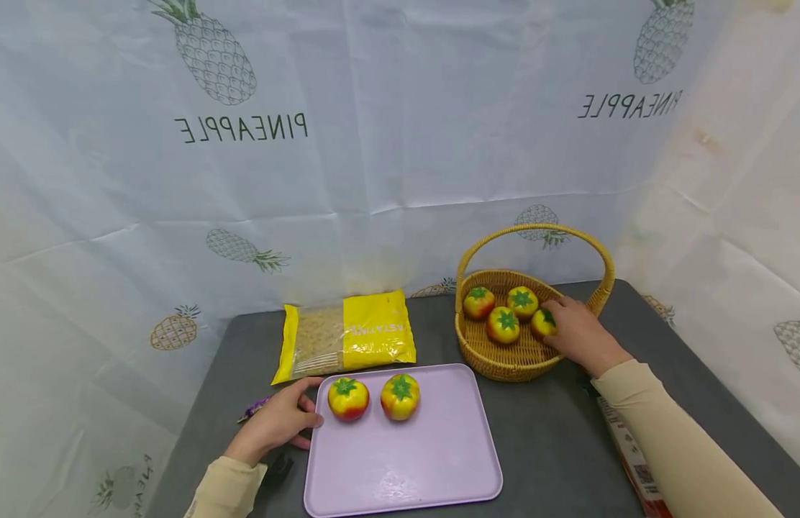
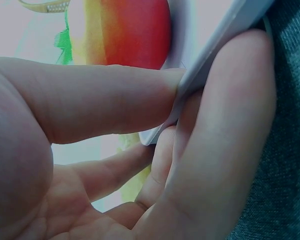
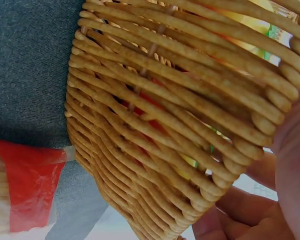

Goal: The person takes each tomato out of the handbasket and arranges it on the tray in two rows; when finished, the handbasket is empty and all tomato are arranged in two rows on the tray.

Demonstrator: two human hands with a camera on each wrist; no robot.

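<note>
My left hand [image 1: 280,419] grips the left edge of a lilac tray [image 1: 413,471], thumb over the rim and fingers beneath it, as the left wrist view shows. Two yellow-red tomato-like fruits with green star-shaped tops lie on the tray: one fruit [image 1: 348,399] near its left corner, another fruit [image 1: 400,397] beside it. Reaching over the right rim of a wicker basket [image 1: 513,370], my right hand [image 1: 581,334] holds a similar fruit [image 1: 541,326], partly hidden by the fingers. Three more sit in the basket, including a fruit [image 1: 503,326] at the front. The basket's wall hides much of that grasp in the right wrist view.
A yellow bag of pasta [image 1: 377,331] lies behind the tray. The basket's tall handle [image 1: 536,227] arches over the fruits. A red-and-white package [image 1: 636,453] lies partly under my right forearm. A small purple item [image 1: 254,409] is beside my left hand. A pineapple-print curtain [image 1: 400,144] hangs behind the table.
</note>
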